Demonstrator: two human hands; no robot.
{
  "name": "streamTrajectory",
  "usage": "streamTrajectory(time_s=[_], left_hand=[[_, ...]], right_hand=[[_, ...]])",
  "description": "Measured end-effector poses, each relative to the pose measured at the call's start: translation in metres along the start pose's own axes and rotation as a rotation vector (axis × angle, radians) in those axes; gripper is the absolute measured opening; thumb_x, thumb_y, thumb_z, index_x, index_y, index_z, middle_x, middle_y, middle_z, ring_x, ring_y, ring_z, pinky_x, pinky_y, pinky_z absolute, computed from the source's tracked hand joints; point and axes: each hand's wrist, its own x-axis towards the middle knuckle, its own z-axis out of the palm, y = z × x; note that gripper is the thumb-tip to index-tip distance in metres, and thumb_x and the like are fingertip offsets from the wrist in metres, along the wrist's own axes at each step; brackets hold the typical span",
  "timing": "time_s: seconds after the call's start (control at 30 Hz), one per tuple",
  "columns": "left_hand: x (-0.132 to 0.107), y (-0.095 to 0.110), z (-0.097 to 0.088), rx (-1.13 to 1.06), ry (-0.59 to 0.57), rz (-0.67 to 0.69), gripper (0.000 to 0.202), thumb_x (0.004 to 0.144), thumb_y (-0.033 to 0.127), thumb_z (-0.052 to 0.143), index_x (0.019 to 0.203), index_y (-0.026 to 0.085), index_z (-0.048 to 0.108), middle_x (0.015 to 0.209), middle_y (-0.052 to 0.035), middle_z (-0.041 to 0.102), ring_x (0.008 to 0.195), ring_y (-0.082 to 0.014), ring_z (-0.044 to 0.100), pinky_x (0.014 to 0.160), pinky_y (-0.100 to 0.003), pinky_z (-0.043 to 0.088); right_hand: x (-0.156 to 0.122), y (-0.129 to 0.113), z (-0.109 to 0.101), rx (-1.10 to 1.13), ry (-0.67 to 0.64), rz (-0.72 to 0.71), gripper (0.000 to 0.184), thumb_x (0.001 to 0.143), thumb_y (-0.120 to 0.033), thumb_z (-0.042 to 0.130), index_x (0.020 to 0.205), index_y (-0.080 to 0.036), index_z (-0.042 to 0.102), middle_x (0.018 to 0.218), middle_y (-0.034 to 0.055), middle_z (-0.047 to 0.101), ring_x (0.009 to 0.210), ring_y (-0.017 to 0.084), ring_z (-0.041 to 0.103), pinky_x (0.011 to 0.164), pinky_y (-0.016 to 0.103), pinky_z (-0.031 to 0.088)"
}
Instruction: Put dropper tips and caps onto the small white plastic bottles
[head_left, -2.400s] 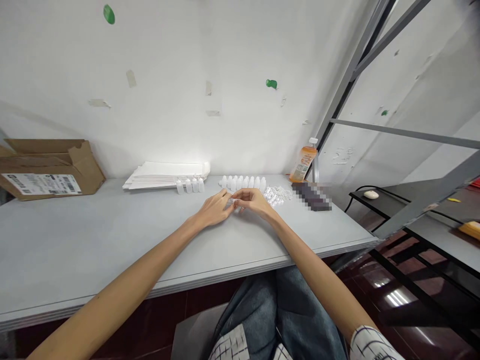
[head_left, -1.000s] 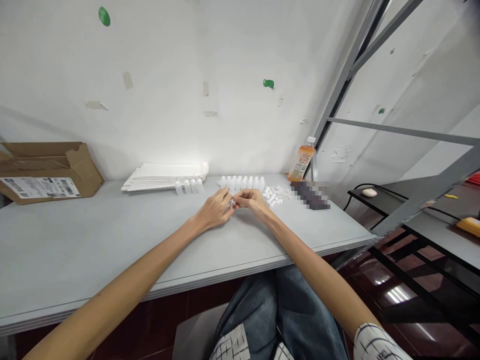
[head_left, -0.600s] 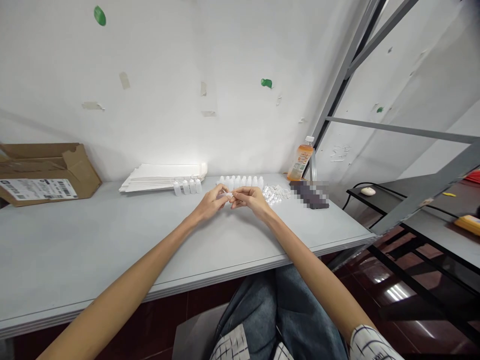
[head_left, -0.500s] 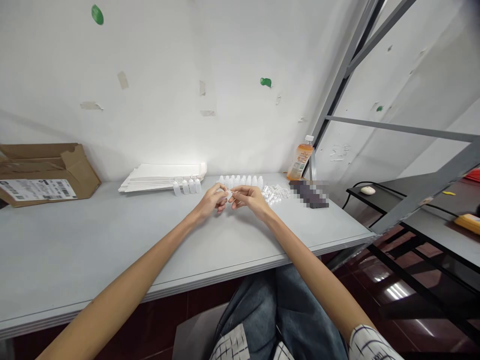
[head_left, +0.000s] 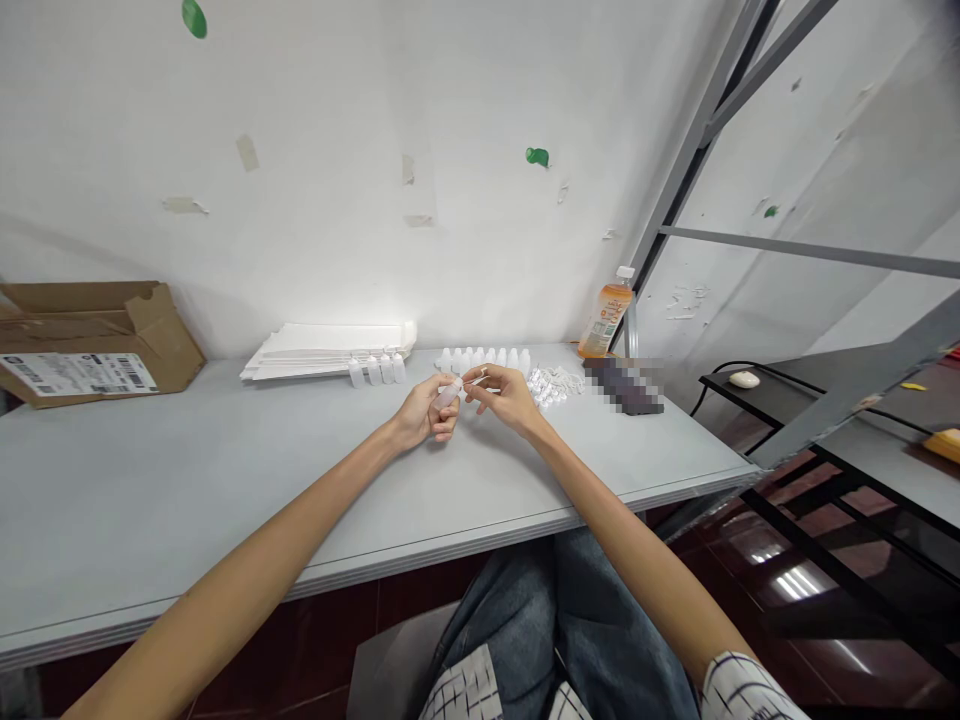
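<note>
My left hand (head_left: 424,412) is closed round a small white dropper bottle (head_left: 448,393), held tilted just above the grey table (head_left: 225,470). My right hand (head_left: 504,396) pinches a tiny clear piece at the bottle's top, fingers curled. Behind my hands stands a row of several small white bottles (head_left: 487,358). A smaller group of capped bottles (head_left: 373,369) stands to the left of that row. A heap of small clear caps (head_left: 553,384) lies just right of my right hand.
A stack of flat white cartons (head_left: 330,348) lies against the wall. An open cardboard box (head_left: 82,335) sits far left. An orange drink bottle (head_left: 610,315) stands by a grey metal frame (head_left: 675,190). A dark blurred object (head_left: 624,385) lies at the right.
My hands have lifted slightly off the table and parted a little; the bottle now shows tilted in my left hand with my right fingers at its tip.
</note>
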Motion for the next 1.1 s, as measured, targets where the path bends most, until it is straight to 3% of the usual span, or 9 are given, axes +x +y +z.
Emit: streamTrajectory(time_s=[0.23, 0.4, 0.67, 0.87, 1.1], left_hand=[[0.0, 0.001, 0.001, -0.036, 0.012, 0.002, 0.02, 0.082, 0.038, 0.045, 0.079, 0.019, 0.05, 0.046, 0.0098, 0.027, 0.027, -0.007, 0.019, 0.025, -0.023, 0.034], [-0.002, 0.002, 0.003, -0.042, 0.046, 0.034, 0.017, 0.08, 0.037, 0.05, 0.077, 0.021, 0.046, 0.049, 0.0089, 0.031, 0.03, -0.007, 0.024, 0.027, -0.023, 0.038], [-0.005, 0.004, 0.01, -0.025, 0.164, 0.001, 0.028, 0.08, 0.041, 0.055, 0.071, 0.022, 0.038, 0.05, 0.0092, 0.027, 0.033, -0.0052, 0.021, 0.027, -0.016, 0.023], [-0.008, 0.006, 0.013, 0.011, 0.15, 0.027, 0.022, 0.08, 0.04, 0.057, 0.082, 0.023, 0.043, 0.054, 0.0091, 0.029, 0.033, -0.0052, 0.023, 0.029, -0.014, 0.021], [-0.008, 0.006, 0.013, 0.057, 0.115, -0.01, 0.022, 0.08, 0.04, 0.053, 0.075, 0.021, 0.043, 0.053, 0.008, 0.027, 0.034, -0.0051, 0.021, 0.029, -0.015, 0.022]], right_hand=[[-0.002, 0.001, 0.001, -0.036, 0.003, -0.001, 0.025, 0.072, -0.04, 0.069, 0.073, -0.016, 0.065, 0.074, 0.0046, 0.064, 0.066, 0.017, 0.065, 0.049, 0.024, 0.051], [-0.002, 0.0, 0.001, -0.064, -0.024, 0.013, 0.023, 0.072, -0.039, 0.067, 0.07, -0.015, 0.065, 0.076, 0.0052, 0.065, 0.065, 0.016, 0.065, 0.049, 0.024, 0.05], [-0.002, -0.001, -0.001, -0.067, -0.073, 0.002, 0.022, 0.073, -0.037, 0.066, 0.071, -0.016, 0.065, 0.071, 0.0043, 0.063, 0.066, 0.017, 0.064, 0.05, 0.025, 0.05], [-0.003, -0.003, -0.001, -0.042, -0.069, 0.015, 0.024, 0.071, -0.039, 0.068, 0.071, -0.016, 0.066, 0.071, 0.0039, 0.063, 0.064, 0.016, 0.064, 0.049, 0.024, 0.05], [-0.003, -0.004, -0.004, 0.006, -0.091, 0.094, 0.03, 0.075, -0.043, 0.065, 0.071, -0.013, 0.067, 0.072, 0.0062, 0.066, 0.062, 0.016, 0.065, 0.05, 0.025, 0.051]])
